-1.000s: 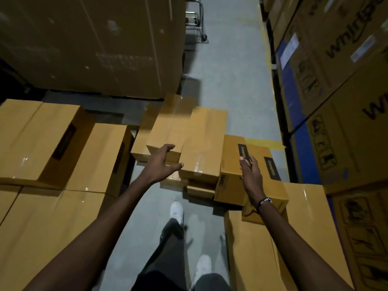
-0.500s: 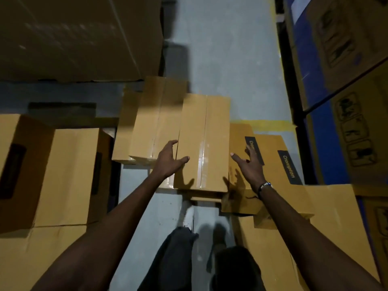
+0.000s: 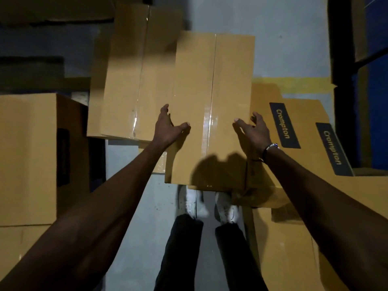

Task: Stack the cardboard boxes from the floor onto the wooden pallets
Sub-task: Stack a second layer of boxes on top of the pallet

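A long tan cardboard box (image 3: 210, 80), taped along its middle, lies on top of other boxes straight ahead of me. My left hand (image 3: 168, 128) is spread over its left edge, thumb resting on the top. My right hand (image 3: 251, 131) is spread at its right edge with the thumb over the top; whether it touches is unclear. A second taped box (image 3: 130, 80) lies beside it on the left, and two boxes marked Crompton (image 3: 304, 122) lie on the right. No wooden pallet is in view.
Stacked tan boxes (image 3: 27, 154) stand at my left and another box (image 3: 283, 248) at my lower right. My white shoes (image 3: 189, 202) are on the grey floor (image 3: 144, 217) right under the box's near end. A dark blue rack (image 3: 378, 101) rises on the right.
I have leaned closer over the boxes. My right hand has moved left from the Crompton box to the taped box's right edge. My left hand stays at its left edge.
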`<state>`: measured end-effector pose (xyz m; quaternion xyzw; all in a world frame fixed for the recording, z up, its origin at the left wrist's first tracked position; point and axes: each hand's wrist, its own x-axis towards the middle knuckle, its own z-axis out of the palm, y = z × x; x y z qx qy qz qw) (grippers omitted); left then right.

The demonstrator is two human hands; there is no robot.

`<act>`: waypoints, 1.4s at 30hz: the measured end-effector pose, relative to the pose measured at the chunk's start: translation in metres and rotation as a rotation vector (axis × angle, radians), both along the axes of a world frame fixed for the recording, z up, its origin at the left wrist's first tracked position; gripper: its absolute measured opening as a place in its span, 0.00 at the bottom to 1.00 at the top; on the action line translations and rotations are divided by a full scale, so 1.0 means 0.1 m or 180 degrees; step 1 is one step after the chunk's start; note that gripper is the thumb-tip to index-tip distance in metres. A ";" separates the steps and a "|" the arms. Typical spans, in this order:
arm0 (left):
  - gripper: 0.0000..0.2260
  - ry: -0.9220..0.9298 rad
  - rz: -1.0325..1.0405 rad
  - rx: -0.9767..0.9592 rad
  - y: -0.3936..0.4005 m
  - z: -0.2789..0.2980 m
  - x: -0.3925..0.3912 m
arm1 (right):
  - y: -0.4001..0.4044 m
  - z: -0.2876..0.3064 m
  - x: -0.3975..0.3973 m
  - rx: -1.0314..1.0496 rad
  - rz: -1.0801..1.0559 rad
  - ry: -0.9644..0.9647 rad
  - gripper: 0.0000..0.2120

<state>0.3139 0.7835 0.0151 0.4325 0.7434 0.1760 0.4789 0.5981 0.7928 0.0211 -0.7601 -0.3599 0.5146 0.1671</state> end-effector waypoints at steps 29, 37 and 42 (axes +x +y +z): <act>0.39 -0.0128 0.0777 0.0638 -1.08 2.80 -0.03 | -0.74 2.60 -0.11 0.1039 0.0278 0.0269 0.39; 0.38 -0.0144 0.1857 0.1346 -2.59 4.21 -0.14 | -1.21 4.04 -0.51 0.1670 0.1504 0.0519 0.29; 0.38 -0.0250 0.2649 0.1714 -3.88 4.66 -0.23 | -1.81 4.53 -1.00 0.1675 0.2389 0.0751 0.30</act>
